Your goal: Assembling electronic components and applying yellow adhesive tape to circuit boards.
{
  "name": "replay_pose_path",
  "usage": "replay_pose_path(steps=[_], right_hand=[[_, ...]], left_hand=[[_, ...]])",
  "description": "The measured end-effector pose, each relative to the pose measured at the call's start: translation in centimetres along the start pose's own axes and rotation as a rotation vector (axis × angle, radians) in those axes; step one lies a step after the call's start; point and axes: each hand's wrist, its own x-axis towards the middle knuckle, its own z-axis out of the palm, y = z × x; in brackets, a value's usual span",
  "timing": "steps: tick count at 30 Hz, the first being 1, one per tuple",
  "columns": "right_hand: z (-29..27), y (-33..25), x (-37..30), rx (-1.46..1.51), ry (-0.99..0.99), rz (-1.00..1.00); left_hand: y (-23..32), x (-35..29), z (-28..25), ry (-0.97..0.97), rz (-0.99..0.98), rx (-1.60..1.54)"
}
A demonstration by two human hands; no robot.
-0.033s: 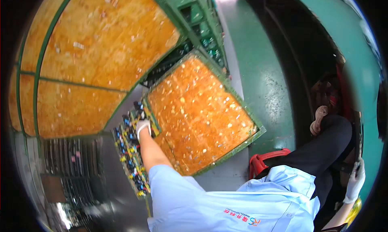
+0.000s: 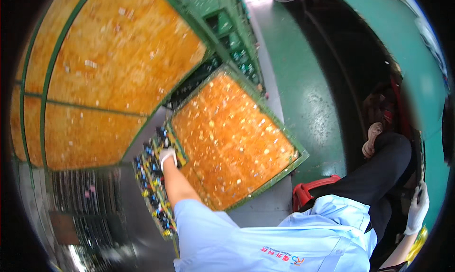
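Observation:
My left hand (image 2: 168, 155), in a white glove, reaches out over a long circuit board (image 2: 153, 186) crowded with blue, yellow and black components. Its fingers are closed among the parts near the far end, where the board lies beside an orange-brown tray; the fingertips are partly hidden. At the far right my gloved right hand (image 2: 417, 209) is closed on the end of a thin dark strip (image 2: 422, 160), next to the teal surface. Only the strip's narrow side shows, so its kind is unclear.
The orange-brown tray (image 2: 303, 157) has a green frame and scattered light bits. Larger framed orange panels (image 2: 118, 49) stand at the upper left. A rack of dark boards (image 2: 85, 191) is at the lower left. A red stool (image 2: 305, 191) and a teal surface (image 2: 429, 89) flank my legs.
The whole view has turned slightly, so the board and panels sit a little lower at the left. Both hands keep their places on the same things.

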Motion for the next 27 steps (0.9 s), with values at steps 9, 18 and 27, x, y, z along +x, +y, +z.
replay_pose_path(steps=[9,18,27], right_hand=[[0.8,1.3,-0.2,-0.049,0.137,-0.123],[0.7,2.5,-0.2,0.069,0.118,-0.129],[-0.8,2.5,-2.4,0.265,0.175,0.019]], left_hand=[[-2.6,-1.1,-2.3,0.115,-0.125,-0.239],[2.4,-13.5,0.8,-0.232,0.254,-1.490],[18.2,-39.1,-3.8,-1.349,0.623,-1.817]])
